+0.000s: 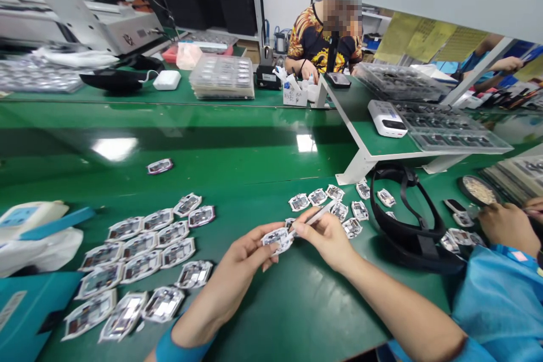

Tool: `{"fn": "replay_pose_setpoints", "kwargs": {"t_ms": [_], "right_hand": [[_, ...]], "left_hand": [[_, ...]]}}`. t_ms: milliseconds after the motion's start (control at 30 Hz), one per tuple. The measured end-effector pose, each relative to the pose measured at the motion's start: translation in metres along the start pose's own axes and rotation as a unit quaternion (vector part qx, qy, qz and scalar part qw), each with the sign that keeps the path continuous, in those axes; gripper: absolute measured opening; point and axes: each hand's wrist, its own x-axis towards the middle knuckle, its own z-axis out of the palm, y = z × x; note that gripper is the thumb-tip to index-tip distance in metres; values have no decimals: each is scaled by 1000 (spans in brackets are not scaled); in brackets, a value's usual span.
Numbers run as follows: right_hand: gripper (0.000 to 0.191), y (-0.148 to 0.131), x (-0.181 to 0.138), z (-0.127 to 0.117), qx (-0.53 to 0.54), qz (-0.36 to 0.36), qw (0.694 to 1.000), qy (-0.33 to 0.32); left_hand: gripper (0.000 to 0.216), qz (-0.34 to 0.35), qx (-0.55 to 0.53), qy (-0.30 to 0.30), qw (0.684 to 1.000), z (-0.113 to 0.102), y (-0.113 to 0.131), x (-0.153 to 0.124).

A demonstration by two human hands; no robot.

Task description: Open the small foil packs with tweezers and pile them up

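Observation:
My left hand [241,263] is closed on a white-rimmed smartwatch case [276,239] with small electronic parts showing inside. Between the thumb and fingers of my right hand [328,237] are slim, pale grey tweezers [316,215], their tip at the right end of that case. Just behind my fingers, another case [290,222] is partly hidden. Several similar cases [317,197] lie beyond my right hand. To the left, several more cases [142,264] are laid out in rough rows, and a single one [160,166] lies farther back.
A black headband device [413,237] stands right of my right forearm. Beside it are a co-worker's hand [509,229] and a round dish [479,189]. A raised shelf [360,141] carries trays and a white box [387,119]. Another person [322,45] sits opposite.

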Motion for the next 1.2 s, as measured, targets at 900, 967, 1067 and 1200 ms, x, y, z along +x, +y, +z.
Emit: {"fn": "replay_pose_setpoints", "kwargs": {"t_ms": [900,967,1067,1200], "right_hand": [[13,-4,-5,-1,-59,-74,995,30],[13,-4,-4,0,-53,-65,996,26],[13,-6,-3,1,-34,-50,998,22],[16,-6,-2,1,-28,-38,999,26]], "left_hand": [[35,91,120,31,988,4,-1,0],[36,93,132,31,986,4,-1,-1],[36,95,136,31,986,5,-1,-1],[34,104,140,30,984,7,0,-1]]}}
